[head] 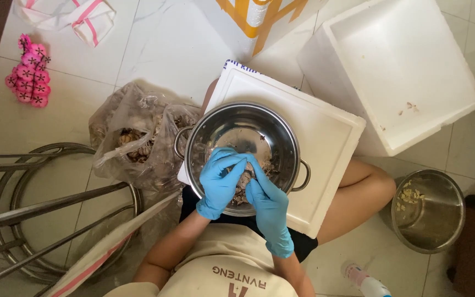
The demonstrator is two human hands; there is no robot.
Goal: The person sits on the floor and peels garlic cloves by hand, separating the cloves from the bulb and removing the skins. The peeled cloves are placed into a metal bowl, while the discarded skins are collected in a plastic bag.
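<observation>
Pale marble-look floor tiles (155,49) run under everything here, and the person sits low on them with a white foam lid (325,137) resting across the knees. On that lid stands a steel pot (243,132) with two loop handles. Both hands wear blue gloves and meet over the near side of the pot: the left hand (219,184) and the right hand (268,206) have their fingertips pinched together on a small brownish piece of shellfish (243,184), fingers narrow and curled around it, just above more of the same scraps lying in the pot's bottom.

To the person's left slumps a clear plastic bag (133,137) with brown shells inside, touching the pot's handle. Beyond the lid lies an open white foam box (397,71), and behind it a white carton with orange-yellow bands (259,19). On the right stands a second, smaller steel pot (429,212) holding a few pale bits. A pink flower-shaped cluster (28,71) lies far left, near a white cloth bag with pink stripes (81,16). A steel stool frame (50,203) sits at the near left.
</observation>
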